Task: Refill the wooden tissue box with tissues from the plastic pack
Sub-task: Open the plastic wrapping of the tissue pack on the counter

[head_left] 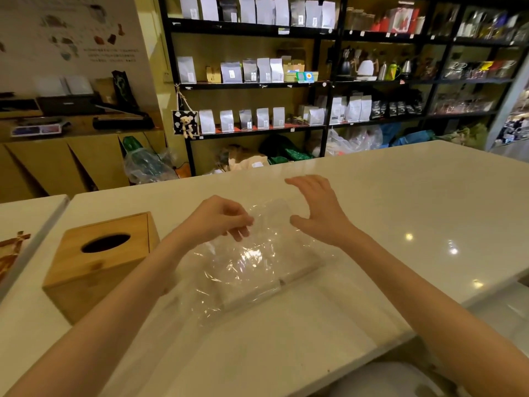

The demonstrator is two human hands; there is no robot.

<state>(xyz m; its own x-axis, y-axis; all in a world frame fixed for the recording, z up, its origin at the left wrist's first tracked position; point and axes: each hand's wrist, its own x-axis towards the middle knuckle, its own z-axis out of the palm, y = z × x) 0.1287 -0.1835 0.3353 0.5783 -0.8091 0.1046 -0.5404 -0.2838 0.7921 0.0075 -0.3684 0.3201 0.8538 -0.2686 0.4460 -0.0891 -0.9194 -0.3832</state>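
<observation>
Left hand (226,222) pinches the upper edge of the clear plastic pack (252,262), thumb against fingertips, film lifted slightly off the table. Likely reason: anchoring or peeling the wrapper so it can be opened. Right hand (317,210) spread wide, fingers splayed, hovering just above the pack's far right corner, holding nothing; looks poised to press the film flat or catch the opposite edge. Whether it touches the plastic, cannot tell

Pack lies flat in front of the person, between the two forearms, crinkled and glaring under the lights. A pale strip runs along its near edge, possibly a seal. Tissues inside hard to make out through the sheen; contents uncertain

Wooden tissue box (100,262) stands to the left of the pack, near but apart, upright, oval slot on top dark with no tissue showing. Placed within easy reach of the left arm, sensible for the refill. Judgement: early stage, box not yet opened

Surface: glossy white table (372,210), ceiling lamps reflected at right. A second white tabletop abuts at far left

Room: shop interior. Black metal shelving (329,81) behind, stocked with pale pouches, kettles, boxes. Wooden counter at left, a small scale on it
</observation>
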